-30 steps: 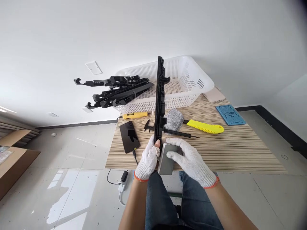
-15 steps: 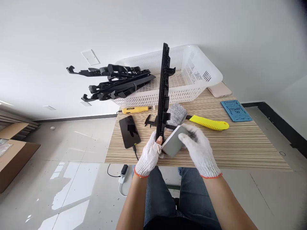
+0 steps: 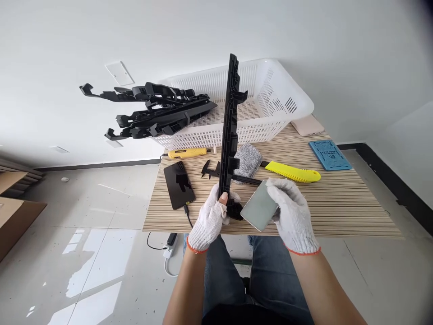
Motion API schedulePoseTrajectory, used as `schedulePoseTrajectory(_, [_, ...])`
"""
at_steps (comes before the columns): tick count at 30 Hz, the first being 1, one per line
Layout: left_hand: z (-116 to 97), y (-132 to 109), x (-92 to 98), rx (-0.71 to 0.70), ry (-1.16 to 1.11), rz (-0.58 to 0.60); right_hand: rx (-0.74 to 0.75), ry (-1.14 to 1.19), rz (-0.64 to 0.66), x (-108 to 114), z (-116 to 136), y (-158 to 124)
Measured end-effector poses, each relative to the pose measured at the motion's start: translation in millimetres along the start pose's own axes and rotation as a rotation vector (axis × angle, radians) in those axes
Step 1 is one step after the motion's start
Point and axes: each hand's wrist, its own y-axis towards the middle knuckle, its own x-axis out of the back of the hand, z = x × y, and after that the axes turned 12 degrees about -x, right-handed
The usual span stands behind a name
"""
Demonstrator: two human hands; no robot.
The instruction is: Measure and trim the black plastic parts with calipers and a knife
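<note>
My left hand (image 3: 210, 214), in a white knitted glove with a bare thumb tip, is closed round the lower end of a long black plastic trim strip (image 3: 230, 131), which stands nearly upright. A flat grey-green rectangular pad (image 3: 260, 206) is gripped by its right side in my gloved right hand (image 3: 291, 210), thumb on top. The pad sits just right of the strip's foot, apart from it. Behind the strip lie a black caliper (image 3: 211, 170) and a crumpled grey cloth (image 3: 248, 161), both partly hidden.
A white plastic basket (image 3: 284, 108) at the back holds several black trim parts (image 3: 162, 110) jutting out leftward. On the striped table (image 3: 348, 203) lie a yellow-handled knife (image 3: 293, 172), a yellow pen-shaped tool (image 3: 187, 153), a cabled phone (image 3: 179, 185), a blue plate (image 3: 329, 155) and a pale pink object (image 3: 307, 125).
My right hand has drawn the pad a little right, away from the strip's lower end, and turned its face upward. My left hand keeps its hold on the strip.
</note>
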Motion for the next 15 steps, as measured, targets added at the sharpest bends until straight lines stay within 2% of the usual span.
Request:
schedulePoseTrajectory(4, [-1.9, 0.1, -0.1, -0.001, -0.036, 0.011, -0.025, 0.133, -0.001, 1.1, 4.6, 2.8])
schedulePoseTrajectory(8, [-2.3, -0.2, -0.3, -0.003, -0.011, 0.018, 0.035, 0.102, 0.152, 1.7, 5.5, 3.6])
schedulePoseTrajectory(11, [-2.4, -0.2, -0.9, 0.004, -0.024, 0.015, 0.042, 0.078, 0.159, 4.5, 4.8, 2.6])
schedulePoseTrajectory(15, [-1.4, -1.8, 1.2, 0.005, -0.052, 0.006, -0.029, 0.069, 0.290, 9.5, 6.4, -0.6])
